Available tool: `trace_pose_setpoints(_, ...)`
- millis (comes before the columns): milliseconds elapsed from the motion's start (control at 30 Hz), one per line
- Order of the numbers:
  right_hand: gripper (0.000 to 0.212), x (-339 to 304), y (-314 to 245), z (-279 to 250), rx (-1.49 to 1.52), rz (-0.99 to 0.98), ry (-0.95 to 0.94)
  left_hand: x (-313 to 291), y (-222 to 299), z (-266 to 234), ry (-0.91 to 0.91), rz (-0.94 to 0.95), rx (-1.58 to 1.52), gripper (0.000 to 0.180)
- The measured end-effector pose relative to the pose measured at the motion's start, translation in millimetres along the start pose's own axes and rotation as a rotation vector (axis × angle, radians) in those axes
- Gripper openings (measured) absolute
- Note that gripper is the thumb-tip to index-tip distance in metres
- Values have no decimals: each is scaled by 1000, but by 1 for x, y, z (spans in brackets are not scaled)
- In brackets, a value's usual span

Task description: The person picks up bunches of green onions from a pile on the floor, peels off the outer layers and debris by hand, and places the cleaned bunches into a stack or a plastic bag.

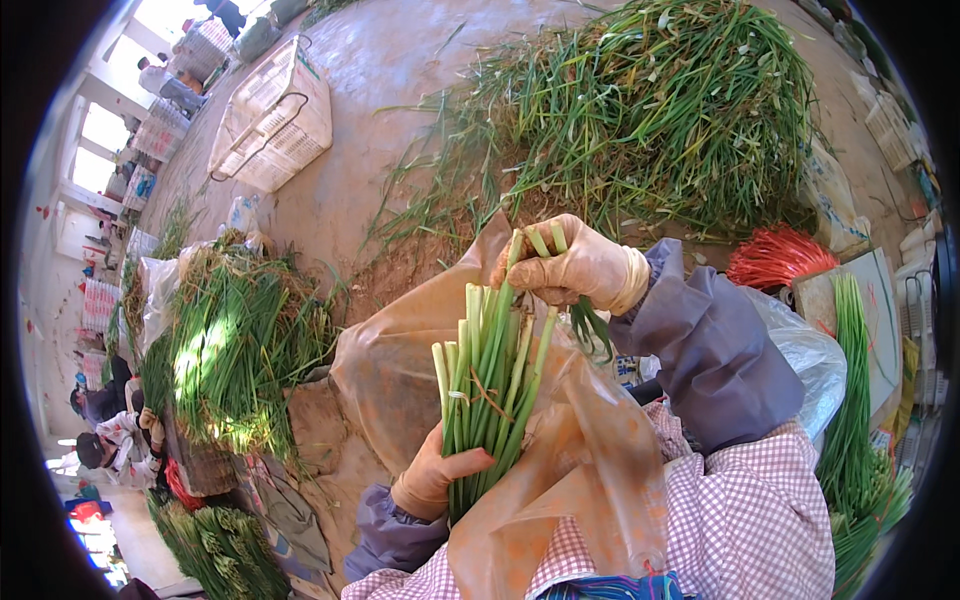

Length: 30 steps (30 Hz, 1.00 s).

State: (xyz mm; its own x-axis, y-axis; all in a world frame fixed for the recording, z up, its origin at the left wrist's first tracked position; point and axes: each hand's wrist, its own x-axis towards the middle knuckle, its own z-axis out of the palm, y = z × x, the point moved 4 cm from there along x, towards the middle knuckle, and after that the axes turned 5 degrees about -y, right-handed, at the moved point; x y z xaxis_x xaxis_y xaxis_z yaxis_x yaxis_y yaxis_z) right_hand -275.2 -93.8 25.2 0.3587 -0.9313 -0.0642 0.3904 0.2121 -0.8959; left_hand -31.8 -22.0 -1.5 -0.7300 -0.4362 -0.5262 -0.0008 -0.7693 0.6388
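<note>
My left hand (pixel 440 475), in a pale glove with a red thumb tip, is wrapped round a bunch of green vegetable stalks (pixel 490 370) with pale thick ends pointing up and away. A thin brown strand crosses the bunch. Just above its top right, my gloved right hand (pixel 575 265) is closed on a few more stalks (pixel 540 240); their dark green leaves hang below the palm. Some of these stalks overlap the bunch, so where they part is hard to tell. Beneath both hands, a stained translucent plastic apron (pixel 400 370) covers my lap.
Ahead lies a large heap of loose green stalks (pixel 660 120); a smaller heap (pixel 240 340) is at left. A white plastic crate (pixel 280 120) stands far left. Red ties (pixel 775 260) lie at right, near long laid-out stalks (pixel 855 350). Another person (pixel 125 445) works at far left.
</note>
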Motion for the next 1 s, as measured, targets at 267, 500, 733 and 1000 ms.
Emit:
trace_pose_setpoints(267, 12, -9, 11, 8, -81, -40, 157, 11, 13, 9, -65, 83, 115, 51)
trace_pose_setpoints(500, 6, -14, 6, 7, -375, -80, 39, 17, -7, -4, 81, -15, -38, 34)
trace_pose_setpoints(733, 10, -18, -8, -13, -961, -215, 217, 17, -11, -4, 70, -39, -136, 46)
trace_pose_setpoints(1000, 19, -77, -68, -188, -797, -371, 1159, 13, -4, 9, 86, 24, -152, 53)
